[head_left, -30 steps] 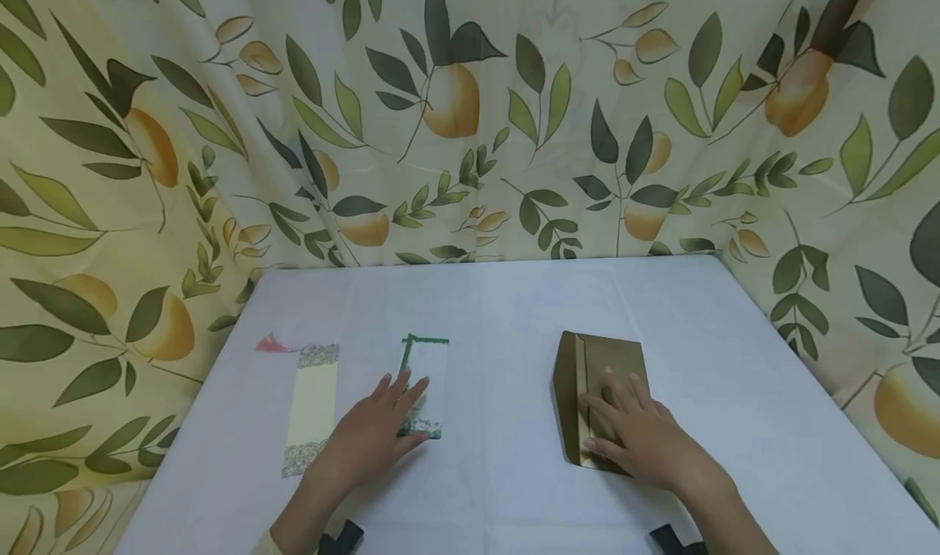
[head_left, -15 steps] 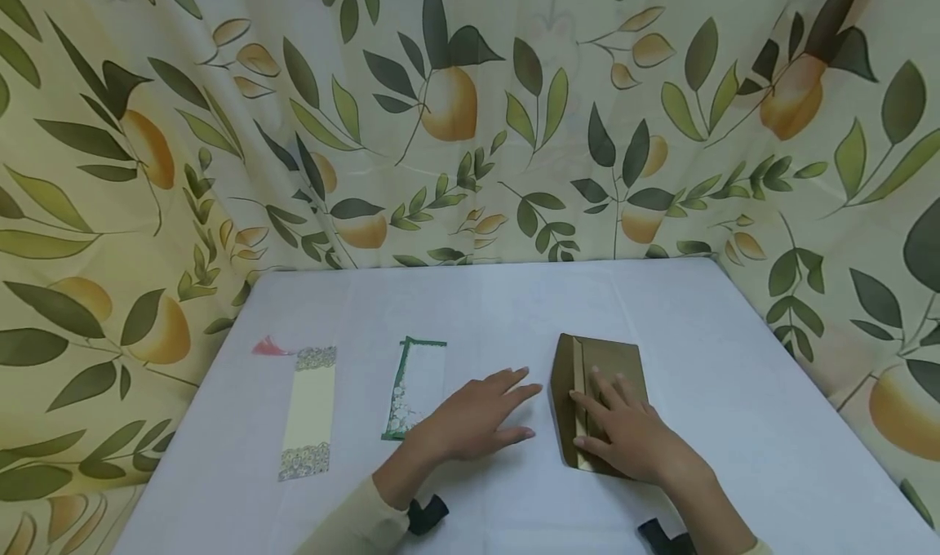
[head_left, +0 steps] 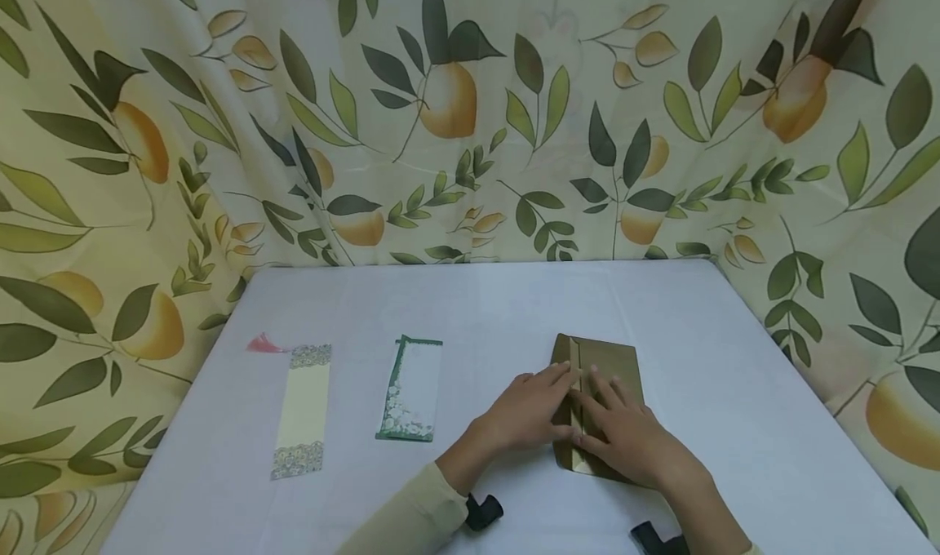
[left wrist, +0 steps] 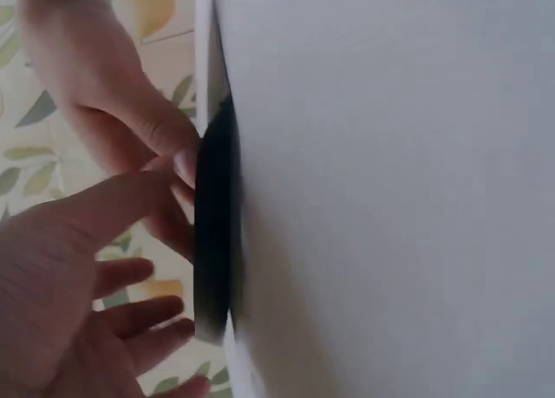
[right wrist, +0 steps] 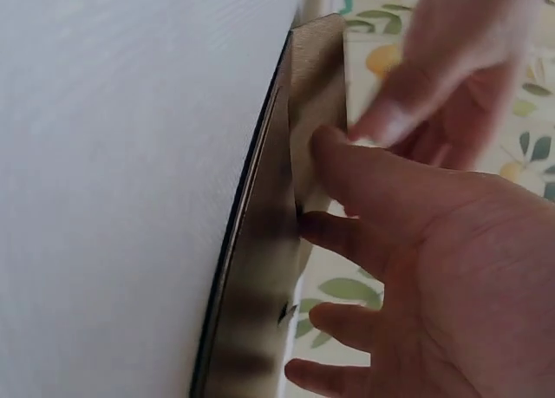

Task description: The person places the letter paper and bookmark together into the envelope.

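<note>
Across a white table [head_left: 507, 310], we begin at the left with a pale yellow bookmark [head_left: 304, 408], floral bands at both ends and a pink tassel [head_left: 263, 344] trailing off its top. Next, well apart from it, lies a white card [head_left: 411, 392] edged in green, with flowers at its lower end. Both lie flat and face us lengthwise, a spacing that seems meant to keep each one separate and readable. Right of centre we find the left hand [head_left: 525, 408], fingers extended and gripping nothing, reaching over the flap [head_left: 562, 351] of a gold-brown envelope [head_left: 613, 355]. The flap is on the envelope's left side and slants away from its body; whether those fingertips touch it, we cannot tell. The right hand [head_left: 627, 432] lies over the envelope with its fingers spread, not curled round it, probably to steady the body and leave the flap side to the other hand. Behind everything hangs a curtain [head_left: 448, 102] printed with leaves and orange fruit.
</note>
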`<state>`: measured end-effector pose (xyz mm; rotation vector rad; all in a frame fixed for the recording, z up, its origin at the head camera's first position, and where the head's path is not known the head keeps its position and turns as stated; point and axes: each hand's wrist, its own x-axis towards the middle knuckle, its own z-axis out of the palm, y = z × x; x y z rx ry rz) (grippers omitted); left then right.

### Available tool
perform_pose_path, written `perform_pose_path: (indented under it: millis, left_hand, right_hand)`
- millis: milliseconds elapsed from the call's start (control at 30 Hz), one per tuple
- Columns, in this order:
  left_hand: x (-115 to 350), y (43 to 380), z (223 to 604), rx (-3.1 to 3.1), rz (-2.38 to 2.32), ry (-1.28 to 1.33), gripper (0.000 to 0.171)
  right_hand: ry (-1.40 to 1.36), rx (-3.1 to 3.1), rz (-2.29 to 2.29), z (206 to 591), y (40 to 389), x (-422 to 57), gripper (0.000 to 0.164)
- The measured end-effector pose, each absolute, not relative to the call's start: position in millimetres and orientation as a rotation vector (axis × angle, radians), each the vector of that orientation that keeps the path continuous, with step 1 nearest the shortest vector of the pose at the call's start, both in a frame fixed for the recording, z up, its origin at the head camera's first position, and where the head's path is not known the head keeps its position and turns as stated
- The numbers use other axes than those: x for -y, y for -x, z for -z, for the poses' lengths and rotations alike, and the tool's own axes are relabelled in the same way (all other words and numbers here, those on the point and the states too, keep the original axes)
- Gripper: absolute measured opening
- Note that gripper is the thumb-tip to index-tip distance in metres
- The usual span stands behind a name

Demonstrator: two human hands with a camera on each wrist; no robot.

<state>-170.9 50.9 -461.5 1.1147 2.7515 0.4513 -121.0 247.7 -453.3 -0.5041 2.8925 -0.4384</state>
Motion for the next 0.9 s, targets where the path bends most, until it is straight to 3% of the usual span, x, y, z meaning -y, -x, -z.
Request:
perform_pose_path:
  millis: [533, 900]
  left_hand:
    - [-56, 167, 477, -2.834, -0.316, -0.945, 0.088]
    - [-49, 177, 479, -2.848, -0.257, -0.787, 0.088]
  right_hand:
    - [0.611, -2.982, 0.456, 467, 132, -250, 0.065]
    - [0.617, -3.074, 0.171, 458, 148, -223, 0.058]
